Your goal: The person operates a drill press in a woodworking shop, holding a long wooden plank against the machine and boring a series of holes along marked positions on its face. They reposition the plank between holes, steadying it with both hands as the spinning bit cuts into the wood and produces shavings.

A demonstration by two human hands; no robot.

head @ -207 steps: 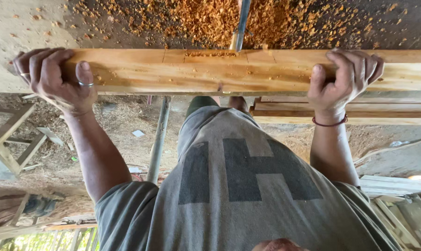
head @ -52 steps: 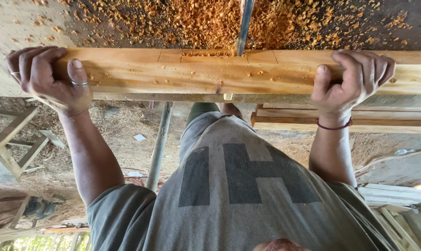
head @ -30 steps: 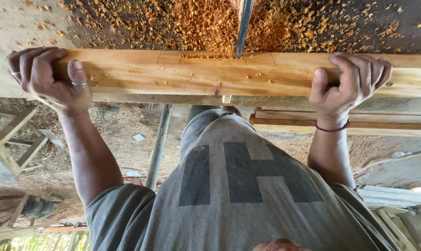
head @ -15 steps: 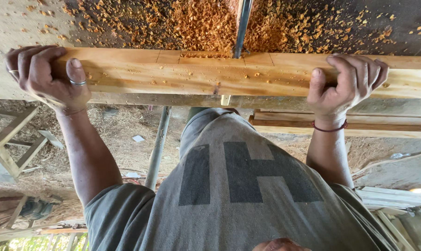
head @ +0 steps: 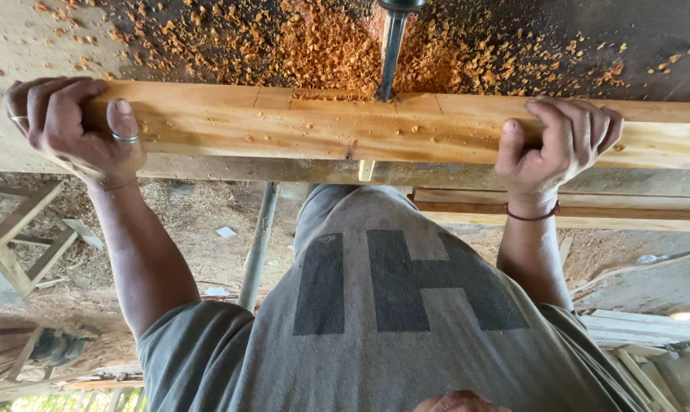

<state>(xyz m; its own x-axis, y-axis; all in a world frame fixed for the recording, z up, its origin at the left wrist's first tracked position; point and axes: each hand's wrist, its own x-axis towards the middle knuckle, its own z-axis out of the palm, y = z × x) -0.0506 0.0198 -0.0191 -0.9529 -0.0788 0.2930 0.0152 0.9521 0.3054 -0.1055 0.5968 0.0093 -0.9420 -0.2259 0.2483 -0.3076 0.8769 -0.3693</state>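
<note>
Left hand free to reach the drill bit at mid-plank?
Probably not as things stand: the left hand is clamped on the plank at its far end, well away from the drill bit. Nothing blocks the path, though.

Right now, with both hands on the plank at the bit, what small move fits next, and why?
Probably keep steadying the plank. The bit meets its far edge, chips are piled around it, and the left hand and right hand grip either side.
</note>
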